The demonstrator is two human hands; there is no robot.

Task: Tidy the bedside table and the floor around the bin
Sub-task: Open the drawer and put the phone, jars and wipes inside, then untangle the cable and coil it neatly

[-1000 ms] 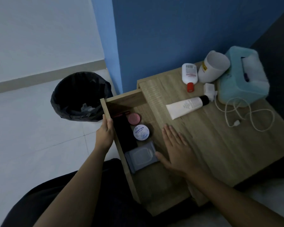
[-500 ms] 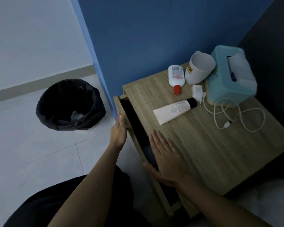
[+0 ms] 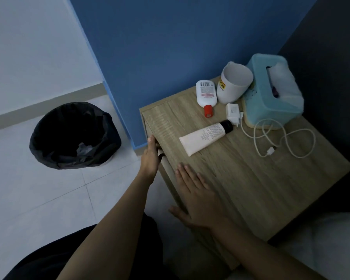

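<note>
The wooden bedside table (image 3: 251,178) stands against the blue wall, its drawer front (image 3: 168,172) flush with the table's left side. My left hand (image 3: 151,156) presses flat against that front. My right hand (image 3: 196,197) lies palm down on the tabletop's near left edge, fingers apart. On the top lie a white tube with a black cap (image 3: 205,136), a white bottle with a red cap (image 3: 206,94), a white cup on its side (image 3: 233,82), a white charger with its cable (image 3: 233,115) and a teal tissue box (image 3: 271,91). The black-lined bin (image 3: 73,136) stands on the floor to the left.
Crumpled rubbish (image 3: 84,147) sits inside the bin. White floor tiles (image 3: 38,188) surround it. A dark headboard (image 3: 331,67) rises right of the table, with white bedding (image 3: 321,245) at the lower right. My dark-clothed lap (image 3: 49,263) fills the bottom left.
The drawer, open with its contents showing a second ago, has slid shut under my left hand. My right hand has stayed on the tabletop. The view has shifted rightwards.
</note>
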